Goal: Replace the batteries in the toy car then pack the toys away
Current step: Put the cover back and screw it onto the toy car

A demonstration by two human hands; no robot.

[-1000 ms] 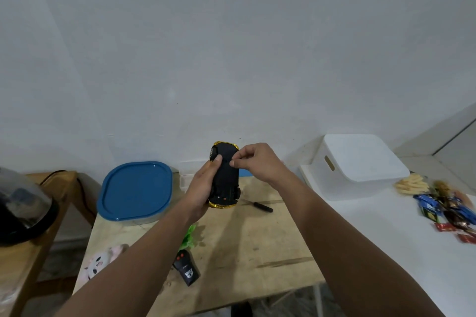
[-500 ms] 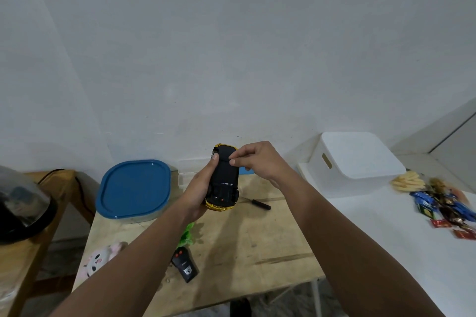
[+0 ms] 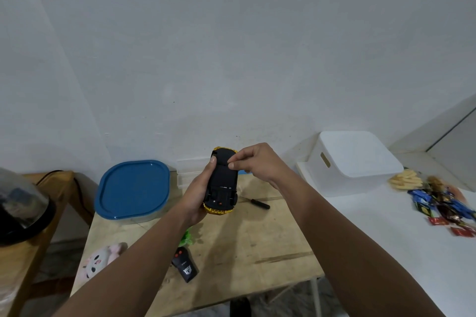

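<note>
A gold toy car (image 3: 223,183) is held upside down above the wooden table (image 3: 244,244), its black underside facing me. My left hand (image 3: 197,194) grips it along its left side. My right hand (image 3: 255,162) rests its pinched fingertips on the car's upper underside; anything between them is too small to make out. A black screwdriver (image 3: 257,203) lies on the table just right of the car. A black remote control (image 3: 185,267) lies near the front edge, beside a green toy (image 3: 187,237) and a pink and white plush toy (image 3: 99,261).
A blue-lidded container (image 3: 132,188) sits at the table's back left, with clear boxes (image 3: 189,171) behind the car. A white bin (image 3: 353,162) stands on the white table to the right, with snacks and wrappers (image 3: 438,195). A black appliance (image 3: 20,206) sits far left.
Both hands and the car have stayed almost in place. The right fingertips have shifted slightly on the car's underside.
</note>
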